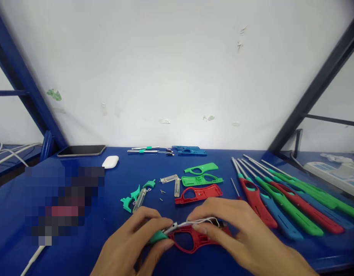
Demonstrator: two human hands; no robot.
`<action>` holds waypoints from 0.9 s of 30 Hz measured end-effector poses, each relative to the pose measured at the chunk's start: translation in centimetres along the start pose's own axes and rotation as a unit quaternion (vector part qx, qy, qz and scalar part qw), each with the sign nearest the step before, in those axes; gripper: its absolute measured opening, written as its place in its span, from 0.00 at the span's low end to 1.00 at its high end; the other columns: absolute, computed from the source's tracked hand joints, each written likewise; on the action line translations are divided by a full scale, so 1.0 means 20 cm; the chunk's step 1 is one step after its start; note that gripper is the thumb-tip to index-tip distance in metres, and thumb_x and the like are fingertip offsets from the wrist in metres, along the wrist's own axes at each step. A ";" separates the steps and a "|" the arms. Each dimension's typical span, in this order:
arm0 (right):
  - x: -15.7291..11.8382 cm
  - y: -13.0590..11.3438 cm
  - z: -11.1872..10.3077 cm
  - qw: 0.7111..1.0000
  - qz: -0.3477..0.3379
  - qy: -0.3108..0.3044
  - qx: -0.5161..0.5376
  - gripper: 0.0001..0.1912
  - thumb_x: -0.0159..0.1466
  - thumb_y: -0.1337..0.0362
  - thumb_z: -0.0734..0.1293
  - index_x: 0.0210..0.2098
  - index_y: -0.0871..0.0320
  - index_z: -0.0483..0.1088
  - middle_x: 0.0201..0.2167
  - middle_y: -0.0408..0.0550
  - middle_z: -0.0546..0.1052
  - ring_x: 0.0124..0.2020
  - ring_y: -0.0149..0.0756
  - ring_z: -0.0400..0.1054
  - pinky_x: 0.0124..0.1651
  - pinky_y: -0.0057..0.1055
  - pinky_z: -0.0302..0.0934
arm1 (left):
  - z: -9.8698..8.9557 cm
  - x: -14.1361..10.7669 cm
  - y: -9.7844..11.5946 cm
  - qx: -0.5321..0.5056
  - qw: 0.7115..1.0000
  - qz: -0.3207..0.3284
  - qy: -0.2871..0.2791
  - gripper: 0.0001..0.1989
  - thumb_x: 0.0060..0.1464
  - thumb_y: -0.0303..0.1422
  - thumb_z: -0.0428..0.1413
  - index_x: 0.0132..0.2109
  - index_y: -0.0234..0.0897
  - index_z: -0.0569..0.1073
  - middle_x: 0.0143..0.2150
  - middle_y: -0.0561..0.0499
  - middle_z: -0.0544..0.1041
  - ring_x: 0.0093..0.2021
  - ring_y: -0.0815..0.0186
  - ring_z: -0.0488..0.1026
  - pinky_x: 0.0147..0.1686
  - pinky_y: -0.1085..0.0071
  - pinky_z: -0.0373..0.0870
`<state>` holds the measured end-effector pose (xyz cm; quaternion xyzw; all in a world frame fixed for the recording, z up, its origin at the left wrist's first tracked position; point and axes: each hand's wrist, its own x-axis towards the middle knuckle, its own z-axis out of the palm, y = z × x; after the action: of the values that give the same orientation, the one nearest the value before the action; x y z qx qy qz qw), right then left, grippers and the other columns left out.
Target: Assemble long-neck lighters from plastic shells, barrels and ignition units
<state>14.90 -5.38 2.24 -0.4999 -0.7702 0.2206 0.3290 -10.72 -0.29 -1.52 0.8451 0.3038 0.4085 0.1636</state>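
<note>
My left hand (pixel 133 237) pinches the teal collar (pixel 158 237) and metal tube end of a gas lighter between thumb and fingers. Below it lies a red lighter handle half (pixel 204 240), its inner side facing up. My right hand (pixel 237 226) is closed on the handle's other end, thumb and fingers at the white wires (pixel 201 220) that run along it. A small dark piece (pixel 221 224) shows at the wires' end, partly hidden by the fingers. Beyond my hands rests another red handle half (pixel 198 194).
Assembled lighters (pixel 276 197) fan out at right beside a screwdriver (pixel 236 188). Green handle halves (pixel 202 179), clear fuel tanks (pixel 177 187), teal triggers (pixel 126 204) and screws (pixel 161 199) lie ahead. Blue handle halves (pixel 191 150), metal tubes (pixel 144 151), a phone (pixel 81 150) and white case (pixel 110 162) sit farther back.
</note>
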 end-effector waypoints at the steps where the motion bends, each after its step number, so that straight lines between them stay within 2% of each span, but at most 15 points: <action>1: -0.01 0.01 0.03 1.000 -0.009 0.008 0.002 0.07 0.76 0.58 0.68 0.47 0.44 0.80 0.42 0.37 0.85 0.43 0.32 0.80 0.48 0.24 0.71 | 0.01 -0.01 -0.01 0.006 1.000 0.004 -0.016 0.08 0.70 0.37 0.58 0.51 0.55 0.81 0.43 0.59 0.83 0.37 0.71 0.83 0.39 0.85 0.77; 5: -0.01 0.05 0.12 0.999 -0.037 0.024 -0.023 0.10 0.76 0.64 0.66 0.46 0.49 0.81 0.41 0.41 0.84 0.40 0.31 0.80 0.47 0.21 0.72 | 0.05 -0.05 -0.06 0.038 0.997 -0.004 -0.062 0.14 0.71 0.30 0.52 0.54 0.51 0.80 0.45 0.56 0.81 0.39 0.71 0.83 0.42 0.83 0.78; 11: -0.02 0.09 0.18 0.995 -0.046 0.004 -0.089 0.15 0.78 0.62 0.62 0.48 0.50 0.82 0.41 0.45 0.83 0.39 0.34 0.79 0.43 0.27 0.74 | 0.09 -0.08 -0.10 0.126 0.991 0.032 -0.026 0.19 0.71 0.27 0.47 0.51 0.44 0.82 0.43 0.50 0.81 0.36 0.67 0.82 0.39 0.76 0.82; 19: -0.03 0.14 0.22 0.994 -0.030 -0.030 -0.097 0.14 0.77 0.65 0.63 0.49 0.49 0.82 0.42 0.45 0.80 0.39 0.34 0.75 0.42 0.29 0.70 | 0.09 -0.11 -0.13 0.138 0.989 0.015 -0.046 0.21 0.69 0.24 0.46 0.50 0.45 0.83 0.41 0.49 0.80 0.35 0.66 0.79 0.37 0.74 0.81; 24: -0.03 0.15 0.24 0.994 -0.037 -0.027 -0.096 0.14 0.77 0.66 0.63 0.48 0.50 0.81 0.41 0.46 0.78 0.37 0.34 0.74 0.41 0.29 0.68 | 0.06 -0.11 -0.10 0.116 0.991 -0.003 -0.065 0.21 0.70 0.25 0.47 0.54 0.52 0.82 0.44 0.50 0.80 0.38 0.66 0.80 0.39 0.75 0.81; 27: -0.03 0.15 0.24 0.995 -0.039 -0.018 -0.085 0.14 0.77 0.67 0.63 0.48 0.51 0.81 0.41 0.46 0.78 0.38 0.34 0.74 0.41 0.29 0.67 | 0.06 -0.13 -0.11 0.126 0.989 0.007 -0.075 0.23 0.68 0.24 0.47 0.57 0.52 0.80 0.45 0.50 0.80 0.40 0.66 0.80 0.40 0.75 0.81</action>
<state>13.48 -4.70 -3.13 -0.4914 -0.8110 0.1502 0.2798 -11.81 -0.33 -4.83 0.8892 0.3337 0.3038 0.0755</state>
